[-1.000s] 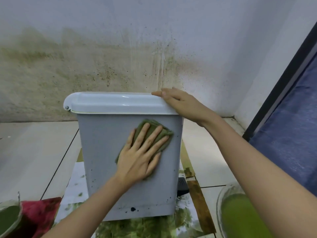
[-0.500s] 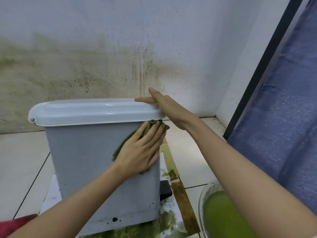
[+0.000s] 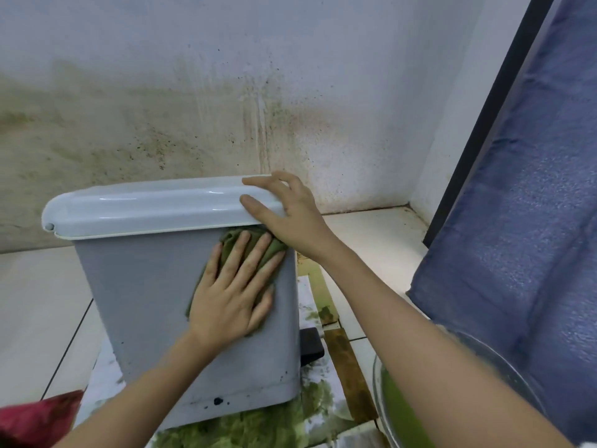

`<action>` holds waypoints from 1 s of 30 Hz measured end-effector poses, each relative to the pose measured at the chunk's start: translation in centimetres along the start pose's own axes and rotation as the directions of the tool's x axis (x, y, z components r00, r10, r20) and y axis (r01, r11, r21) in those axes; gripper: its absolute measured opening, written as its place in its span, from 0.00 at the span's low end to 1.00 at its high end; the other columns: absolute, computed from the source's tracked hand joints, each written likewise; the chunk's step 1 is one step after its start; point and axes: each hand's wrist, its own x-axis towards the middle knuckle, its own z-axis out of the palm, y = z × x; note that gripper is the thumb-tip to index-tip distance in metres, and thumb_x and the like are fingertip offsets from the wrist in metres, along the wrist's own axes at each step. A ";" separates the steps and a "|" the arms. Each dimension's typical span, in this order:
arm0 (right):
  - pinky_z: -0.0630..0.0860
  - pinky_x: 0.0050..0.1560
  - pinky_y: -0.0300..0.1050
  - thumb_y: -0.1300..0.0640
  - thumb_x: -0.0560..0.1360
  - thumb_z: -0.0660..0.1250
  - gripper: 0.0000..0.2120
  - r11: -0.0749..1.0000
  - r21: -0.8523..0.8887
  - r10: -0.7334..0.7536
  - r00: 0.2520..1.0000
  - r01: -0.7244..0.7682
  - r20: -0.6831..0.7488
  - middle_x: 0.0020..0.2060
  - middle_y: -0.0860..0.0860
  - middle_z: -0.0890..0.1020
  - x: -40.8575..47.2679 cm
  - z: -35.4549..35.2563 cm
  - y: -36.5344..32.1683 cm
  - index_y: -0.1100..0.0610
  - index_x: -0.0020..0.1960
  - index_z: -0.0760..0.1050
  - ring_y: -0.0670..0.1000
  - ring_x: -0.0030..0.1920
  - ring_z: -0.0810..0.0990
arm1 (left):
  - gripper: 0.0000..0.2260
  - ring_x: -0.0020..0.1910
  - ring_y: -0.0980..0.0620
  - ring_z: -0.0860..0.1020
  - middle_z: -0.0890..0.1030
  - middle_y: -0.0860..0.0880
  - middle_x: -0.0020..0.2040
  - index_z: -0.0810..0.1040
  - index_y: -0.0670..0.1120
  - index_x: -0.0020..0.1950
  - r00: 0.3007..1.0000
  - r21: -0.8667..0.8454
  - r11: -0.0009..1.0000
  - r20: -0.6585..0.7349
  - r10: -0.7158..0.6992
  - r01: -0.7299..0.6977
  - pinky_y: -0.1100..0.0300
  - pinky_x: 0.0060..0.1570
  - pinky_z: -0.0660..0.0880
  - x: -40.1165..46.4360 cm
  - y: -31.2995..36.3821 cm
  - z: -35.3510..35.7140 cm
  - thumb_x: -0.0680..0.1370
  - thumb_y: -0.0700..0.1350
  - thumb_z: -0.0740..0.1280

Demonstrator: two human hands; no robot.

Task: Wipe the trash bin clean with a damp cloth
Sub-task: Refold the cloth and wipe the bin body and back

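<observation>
We see a pale grey-blue trash bin [image 3: 145,302] with a lighter, glossy lid [image 3: 151,205] and dark specks near its base; against it lies an olive-green cloth [image 3: 235,244]. The white wall [image 3: 290,76] carries brownish-green stains and black speckles. Our floor tiles [image 3: 35,302] are off-white, a dark blue fabric [image 3: 523,221] hangs at right, the bowl [image 3: 376,376] holds bright green liquid, and a crimson cloth [image 3: 35,421] shows at lower left
</observation>
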 end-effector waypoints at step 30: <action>0.65 0.69 0.56 0.39 0.62 0.75 0.28 1.000 0.025 0.010 0.994 -0.007 -0.113 0.69 0.47 0.61 0.7 1.7 0.3 0.38 0.60 0.72 0.54 0.70 0.62 | 0.24 0.77 0.42 0.49 0.56 0.47 0.76 0.60 0.52 0.76 0.994 -0.078 0.993 0.071 -0.079 0.085 0.40 0.72 0.47 -6.6 2.7 1.6 0.79 0.54 0.54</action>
